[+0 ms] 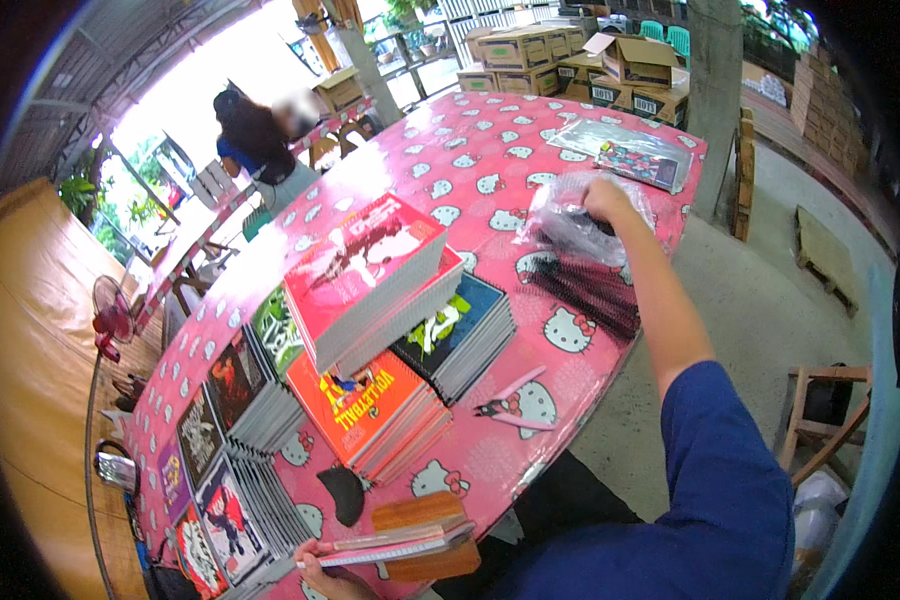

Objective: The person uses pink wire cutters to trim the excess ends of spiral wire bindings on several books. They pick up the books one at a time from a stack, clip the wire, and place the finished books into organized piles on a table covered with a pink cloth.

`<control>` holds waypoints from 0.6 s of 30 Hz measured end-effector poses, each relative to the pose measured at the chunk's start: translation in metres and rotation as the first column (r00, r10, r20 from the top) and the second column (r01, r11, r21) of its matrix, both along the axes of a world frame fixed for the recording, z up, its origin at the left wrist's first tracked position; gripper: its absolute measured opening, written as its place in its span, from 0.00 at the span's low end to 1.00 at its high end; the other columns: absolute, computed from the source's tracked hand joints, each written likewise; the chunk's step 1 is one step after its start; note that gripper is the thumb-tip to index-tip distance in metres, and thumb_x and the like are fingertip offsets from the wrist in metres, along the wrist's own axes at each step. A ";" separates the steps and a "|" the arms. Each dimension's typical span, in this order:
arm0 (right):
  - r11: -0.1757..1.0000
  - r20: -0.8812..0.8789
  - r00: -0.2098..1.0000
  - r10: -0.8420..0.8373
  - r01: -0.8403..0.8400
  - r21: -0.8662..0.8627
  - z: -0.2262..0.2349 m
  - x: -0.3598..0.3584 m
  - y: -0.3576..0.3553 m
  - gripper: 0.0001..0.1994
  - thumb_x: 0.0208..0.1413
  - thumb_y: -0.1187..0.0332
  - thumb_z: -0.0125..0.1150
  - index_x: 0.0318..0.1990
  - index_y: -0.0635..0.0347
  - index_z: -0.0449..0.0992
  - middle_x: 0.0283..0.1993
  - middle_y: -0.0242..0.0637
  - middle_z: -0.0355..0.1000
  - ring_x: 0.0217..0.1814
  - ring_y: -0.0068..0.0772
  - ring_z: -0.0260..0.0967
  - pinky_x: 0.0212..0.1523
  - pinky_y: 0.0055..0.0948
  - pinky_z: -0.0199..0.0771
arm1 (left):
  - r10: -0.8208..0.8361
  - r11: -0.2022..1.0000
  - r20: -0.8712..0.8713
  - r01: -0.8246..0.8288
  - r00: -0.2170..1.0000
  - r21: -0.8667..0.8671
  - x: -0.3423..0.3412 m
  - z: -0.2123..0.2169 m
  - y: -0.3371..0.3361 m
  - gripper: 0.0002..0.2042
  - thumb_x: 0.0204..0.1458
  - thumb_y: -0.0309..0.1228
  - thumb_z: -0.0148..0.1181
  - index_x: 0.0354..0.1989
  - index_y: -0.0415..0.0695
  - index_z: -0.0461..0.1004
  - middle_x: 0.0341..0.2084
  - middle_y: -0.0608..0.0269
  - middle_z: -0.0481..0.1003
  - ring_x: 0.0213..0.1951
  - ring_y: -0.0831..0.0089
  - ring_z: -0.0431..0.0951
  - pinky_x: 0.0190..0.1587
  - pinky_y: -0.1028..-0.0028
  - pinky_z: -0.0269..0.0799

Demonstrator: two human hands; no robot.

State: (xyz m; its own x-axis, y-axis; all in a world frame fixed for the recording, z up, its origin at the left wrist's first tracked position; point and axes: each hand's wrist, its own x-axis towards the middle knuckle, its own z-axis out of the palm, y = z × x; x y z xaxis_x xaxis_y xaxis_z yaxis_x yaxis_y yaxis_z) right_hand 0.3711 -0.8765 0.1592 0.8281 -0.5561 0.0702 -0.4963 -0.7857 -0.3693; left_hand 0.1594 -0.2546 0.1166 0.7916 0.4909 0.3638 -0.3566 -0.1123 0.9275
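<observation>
From the head camera, the right hand (607, 200) reaches far out over the pink cartoon-print tablecloth (470, 150) and closes its fingers on a crumpled clear plastic bag (570, 222); the bag sits at the far end of a row of black spiral binding coils (582, 290), which lie on the cloth near the table's right edge; the blue sleeve (715, 480) of that arm fills the lower right. The left hand (322, 575) is at the bottom edge, close to the body; its fingers and thumb pinch a thin notebook (395, 545) by its near end, holding it roughly level above a wooden board (425, 535) at the table's edge; only part of the hand shows.

Between the two hands, stacks of notebooks cover the table: a tilted stack with a pink cover (370, 275) rests on top of an orange-covered stack (375, 410) and a dark-covered stack (460, 335); more stacks (225, 440) run toward the lower left. A small pair of pink-handled snips (510, 405) lies just beside the orange stack. Farther off, a flat clear packet (635, 150) lies on the cloth; cardboard boxes (590, 60) are piled beyond the table; another person (260, 145) sits at a far table on the left.
</observation>
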 end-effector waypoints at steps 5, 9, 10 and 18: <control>0.839 -0.047 0.863 0.503 -0.500 -0.216 -0.040 0.085 0.046 0.29 0.42 0.76 0.48 0.58 0.55 0.60 0.59 0.52 0.57 0.62 0.50 0.54 0.61 0.38 0.53 | 0.009 0.999 -0.074 -0.013 0.997 -0.053 0.001 -0.001 0.005 0.21 0.56 0.47 0.42 0.35 0.39 0.69 0.25 0.65 0.68 0.31 0.74 0.67 0.38 0.73 0.62; 0.876 0.361 0.799 0.481 -0.454 -0.164 -0.058 0.106 0.082 0.26 0.45 0.74 0.46 0.57 0.54 0.62 0.59 0.53 0.58 0.63 0.47 0.54 0.62 0.39 0.53 | 0.034 0.997 -0.137 -0.044 0.990 -0.066 0.009 -0.015 0.013 0.19 0.55 0.46 0.44 0.33 0.40 0.69 0.26 0.65 0.68 0.31 0.74 0.67 0.38 0.73 0.62; 0.870 0.364 0.791 0.491 -0.470 -0.153 -0.047 0.106 0.099 0.26 0.45 0.74 0.46 0.57 0.54 0.62 0.59 0.53 0.58 0.63 0.47 0.54 0.62 0.39 0.53 | 0.034 0.998 -0.129 -0.041 0.991 -0.056 0.003 -0.012 0.012 0.19 0.55 0.45 0.44 0.32 0.40 0.70 0.26 0.64 0.68 0.31 0.74 0.66 0.38 0.73 0.62; 0.800 0.949 0.308 0.063 -0.585 0.137 0.056 0.009 0.105 0.14 0.56 0.61 0.51 0.45 0.59 0.68 0.29 0.38 0.70 0.29 0.30 0.66 0.33 0.25 0.65 | -0.058 0.991 -0.060 0.050 0.997 -0.128 -0.009 -0.004 0.020 0.19 0.56 0.44 0.42 0.38 0.38 0.68 0.28 0.64 0.67 0.34 0.74 0.67 0.43 0.73 0.61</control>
State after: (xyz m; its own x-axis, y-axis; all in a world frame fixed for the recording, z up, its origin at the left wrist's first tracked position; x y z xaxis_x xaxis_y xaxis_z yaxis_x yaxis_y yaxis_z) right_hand 0.3805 -0.7710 0.2151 0.5275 -0.4346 0.7300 0.5839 -0.4387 -0.6831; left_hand 0.1508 -0.2347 0.1122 0.8377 0.4855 0.2500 -0.2990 0.0248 0.9539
